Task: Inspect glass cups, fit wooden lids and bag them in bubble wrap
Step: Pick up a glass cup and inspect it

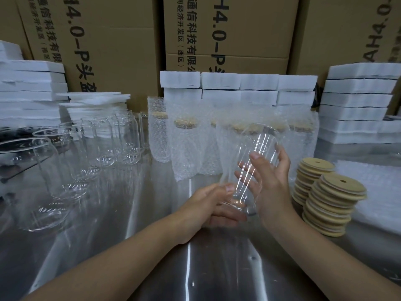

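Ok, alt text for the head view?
Two hands hold a clear glass cup tilted over a steel table, left hand at its base, right hand round its side. Bare cups stand left, bubble-wrapped cups behind, wooden lids right.

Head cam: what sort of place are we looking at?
Likely a packing station in a warehouse or small factory: printed cartons stacked behind a steel table, bare glass cups lined up beside bubble-wrapped lidded ones, and stacks of wooden lids and white foam pads.

Bare tabletop [134, 213] lane between empty cups [71, 161] left, lid stacks [329, 205] right
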